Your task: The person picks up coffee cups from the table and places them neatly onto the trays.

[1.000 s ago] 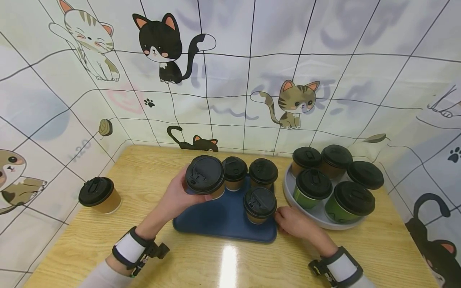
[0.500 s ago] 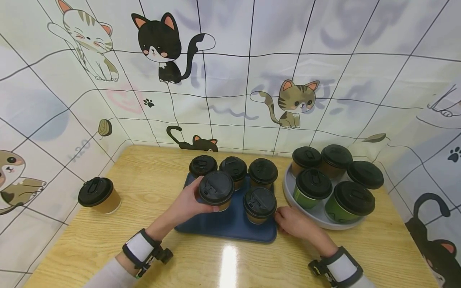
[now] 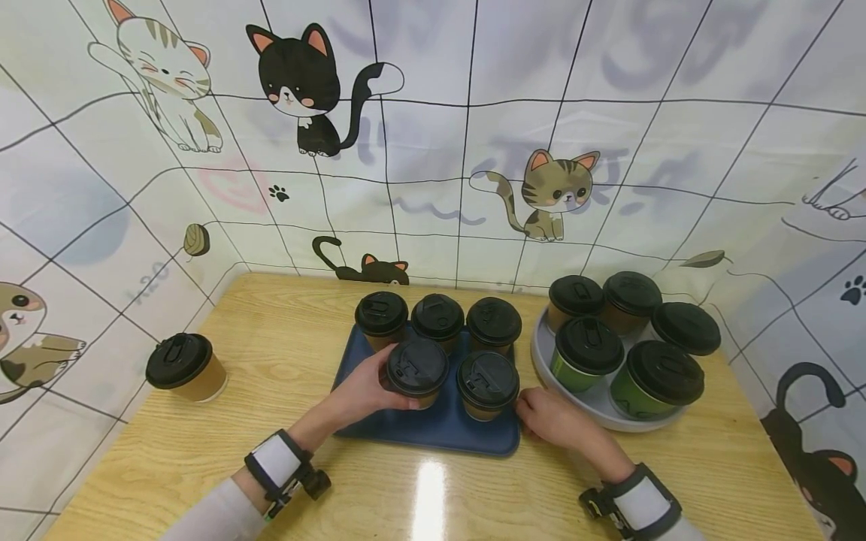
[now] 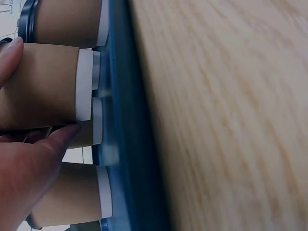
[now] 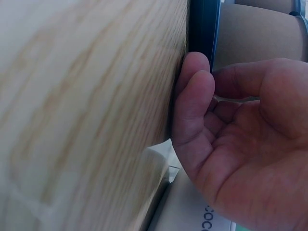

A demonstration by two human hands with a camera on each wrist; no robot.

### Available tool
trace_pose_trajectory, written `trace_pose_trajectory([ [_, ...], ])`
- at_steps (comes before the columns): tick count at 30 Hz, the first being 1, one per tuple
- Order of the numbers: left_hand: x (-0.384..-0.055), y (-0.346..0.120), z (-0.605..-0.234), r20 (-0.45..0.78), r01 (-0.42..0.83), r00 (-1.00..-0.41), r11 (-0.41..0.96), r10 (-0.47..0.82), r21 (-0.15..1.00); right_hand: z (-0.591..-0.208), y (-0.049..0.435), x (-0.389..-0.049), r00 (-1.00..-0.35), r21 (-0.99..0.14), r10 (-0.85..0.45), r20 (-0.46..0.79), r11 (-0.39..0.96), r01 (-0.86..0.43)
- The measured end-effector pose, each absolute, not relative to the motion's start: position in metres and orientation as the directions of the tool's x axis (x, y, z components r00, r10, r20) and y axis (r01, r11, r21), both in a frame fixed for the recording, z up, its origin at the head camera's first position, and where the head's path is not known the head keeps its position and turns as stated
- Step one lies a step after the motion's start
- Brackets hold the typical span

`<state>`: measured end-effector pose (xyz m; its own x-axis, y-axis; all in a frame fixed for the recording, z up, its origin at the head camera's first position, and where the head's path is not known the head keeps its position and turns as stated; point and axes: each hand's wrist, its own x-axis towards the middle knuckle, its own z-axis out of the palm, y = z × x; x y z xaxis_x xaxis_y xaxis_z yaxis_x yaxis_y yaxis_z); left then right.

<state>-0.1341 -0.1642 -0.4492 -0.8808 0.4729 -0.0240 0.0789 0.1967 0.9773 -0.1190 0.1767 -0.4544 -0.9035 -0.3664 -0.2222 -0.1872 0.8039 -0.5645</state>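
My left hand (image 3: pixel 358 389) grips a brown paper coffee cup (image 3: pixel 418 368) with a black lid over the middle of the blue tray (image 3: pixel 433 433). In the left wrist view, the base of this cup (image 4: pixel 43 89) sits slightly higher than those of the neighbouring cups. To its right on the tray stands another lidded cup (image 3: pixel 487 379), and three more form the back row, one being the left cup (image 3: pixel 382 314). Fingers and thumb of my right hand (image 3: pixel 553 415) pinch the tray's right edge, as the right wrist view shows at the blue rim (image 5: pixel 204 33).
A round grey tray (image 3: pixel 636 424) at the right carries several lidded cups, including a green cup (image 3: pixel 656 379). Alone at the far left of the wooden table (image 3: pixel 284 323) stands a brown cup (image 3: pixel 199 379). A cat-print cloth wall (image 3: pixel 433 150) encloses the back and sides.
My left hand has carried its cup toward me and slightly right, from over the back-left of the tray to the front row, uncovering the back-left cup. The right hand stays at the tray's edge.
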Motion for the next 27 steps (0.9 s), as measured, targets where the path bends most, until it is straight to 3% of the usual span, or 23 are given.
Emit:
trace_pose_trajectory([
  [27,-0.136,-0.166,-0.466,-0.04,0.055,-0.831,0.154,0.555,0.987,-0.454,0.176,-0.118,-0.904,-0.567,-0.359,-0.232,0.805,-0.174],
])
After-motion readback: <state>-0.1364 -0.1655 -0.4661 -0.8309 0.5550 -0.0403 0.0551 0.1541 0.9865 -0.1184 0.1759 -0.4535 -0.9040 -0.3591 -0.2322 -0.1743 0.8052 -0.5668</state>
